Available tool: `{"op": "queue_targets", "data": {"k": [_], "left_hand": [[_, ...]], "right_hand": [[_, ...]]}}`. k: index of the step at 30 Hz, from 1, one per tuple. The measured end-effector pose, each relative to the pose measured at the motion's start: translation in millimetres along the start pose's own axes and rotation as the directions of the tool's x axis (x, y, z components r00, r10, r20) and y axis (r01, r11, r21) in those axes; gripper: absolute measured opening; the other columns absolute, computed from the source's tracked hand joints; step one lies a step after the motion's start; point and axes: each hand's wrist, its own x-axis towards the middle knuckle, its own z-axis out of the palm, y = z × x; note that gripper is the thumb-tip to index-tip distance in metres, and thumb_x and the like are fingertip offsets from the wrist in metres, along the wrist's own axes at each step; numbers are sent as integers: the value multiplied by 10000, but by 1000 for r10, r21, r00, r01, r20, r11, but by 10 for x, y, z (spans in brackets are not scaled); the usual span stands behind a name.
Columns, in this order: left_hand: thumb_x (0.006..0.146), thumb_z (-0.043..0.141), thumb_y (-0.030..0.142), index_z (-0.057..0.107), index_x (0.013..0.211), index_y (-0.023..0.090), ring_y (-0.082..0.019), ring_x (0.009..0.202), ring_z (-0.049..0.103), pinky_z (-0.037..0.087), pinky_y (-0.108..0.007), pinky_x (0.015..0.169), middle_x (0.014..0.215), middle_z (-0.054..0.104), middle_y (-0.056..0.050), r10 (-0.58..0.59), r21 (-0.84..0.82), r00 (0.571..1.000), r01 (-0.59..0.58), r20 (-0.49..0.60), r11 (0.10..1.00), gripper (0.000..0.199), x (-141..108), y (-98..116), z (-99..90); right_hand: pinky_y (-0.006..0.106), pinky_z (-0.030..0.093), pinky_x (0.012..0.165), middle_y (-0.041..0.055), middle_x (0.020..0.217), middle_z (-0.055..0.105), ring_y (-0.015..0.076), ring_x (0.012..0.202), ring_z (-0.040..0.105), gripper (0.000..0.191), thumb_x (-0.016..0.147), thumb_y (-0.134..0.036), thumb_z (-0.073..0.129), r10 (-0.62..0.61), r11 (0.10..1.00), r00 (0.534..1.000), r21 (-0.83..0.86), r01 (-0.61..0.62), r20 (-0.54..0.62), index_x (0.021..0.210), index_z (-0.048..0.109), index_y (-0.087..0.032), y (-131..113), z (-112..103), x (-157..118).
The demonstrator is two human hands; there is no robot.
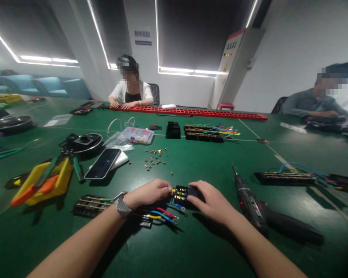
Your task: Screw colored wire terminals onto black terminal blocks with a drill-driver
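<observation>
My right hand (210,197) grips the right end of a small black terminal block (180,193) with brass contacts showing on top. At the block's left side, my left hand (153,192) pinches a yellow wire end (173,190); most of that wire is hidden behind the fingers. Under my left forearm lies a black strip with brass bars (89,204). Its red, yellow and blue wires (165,215) run right and end in ring terminals near the block. Loose brass screws (154,157) are scattered beyond my hands.
A power screwdriver (256,210) lies to the right. On the left are a yellow bin (62,185) with pliers, and a phone (103,164). Farther back stand a parts box (137,136), black blocks (173,130) and wired strips (204,133). Two people sit across the table.
</observation>
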Motion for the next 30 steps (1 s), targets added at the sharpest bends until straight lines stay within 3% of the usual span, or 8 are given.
{"op": "queue_targets", "data": {"k": [3, 9, 12, 16, 20, 25, 30], "left_hand": [[986, 485, 486, 653, 852, 174, -152, 683, 476, 340, -270, 623, 763, 582, -5, 23, 48, 1000, -22, -18, 999, 379, -16, 40, 1], [952, 499, 420, 642, 806, 180, -149, 660, 474, 337, -273, 612, 732, 582, 4, 89, 11, 995, -89, -46, 996, 316, -67, 2, -3], [939, 497, 383, 667, 833, 171, -146, 653, 481, 343, -272, 610, 739, 588, -1, 94, -29, 993, -97, -72, 995, 292, -90, -67, -19], [943, 507, 423, 694, 931, 160, -126, 597, 428, 324, -268, 571, 731, 540, 13, 32, -194, 996, -49, -88, 980, 323, -77, -176, -71], [917, 569, 526, 702, 968, 148, -115, 589, 387, 298, -258, 549, 730, 514, 17, -38, -367, 988, -21, -152, 930, 403, -40, -260, -146], [863, 643, 598, 691, 946, 164, -107, 585, 379, 288, -250, 554, 710, 514, 23, -93, -482, 983, 6, -158, 876, 445, -69, -239, -207], [845, 668, 579, 684, 927, 165, -98, 580, 372, 270, -253, 552, 714, 521, 25, -103, -517, 983, 11, -150, 856, 422, -107, -199, -208]], "right_hand": [[353, 534, 966, 87, 1166, 777, 224, 1086, 709, 266, 1073, -350, 532, 80, 995, 995, 64, -76, -53, 1146, 742, -206, -13, 13, 280], [388, 544, 927, 114, 1097, 814, 271, 1030, 745, 199, 930, -288, 723, 140, 985, 989, -107, -135, 39, 1090, 793, -193, -48, 245, 1128], [420, 551, 933, 100, 1018, 812, 259, 982, 746, 162, 862, -276, 808, 152, 980, 985, -145, -139, 80, 986, 789, -174, -83, 355, 1368], [368, 544, 848, 73, 883, 810, 230, 870, 742, 17, 845, -200, 788, 118, 990, 989, -89, -110, 87, 842, 776, -188, -97, 337, 1411], [315, 552, 772, 53, 899, 818, 208, 841, 751, 110, 916, -290, 722, 56, 995, 994, 75, -63, 91, 935, 767, -190, -128, 178, 1329], [292, 558, 760, 21, 889, 812, 198, 840, 747, 112, 854, -302, 787, -54, 975, 984, 222, 15, 172, 905, 771, -203, -239, 121, 1257], [303, 549, 720, 29, 848, 804, 206, 796, 731, 109, 843, -312, 803, -71, 970, 986, 239, 33, 151, 867, 785, -207, -271, 137, 1227]]}}
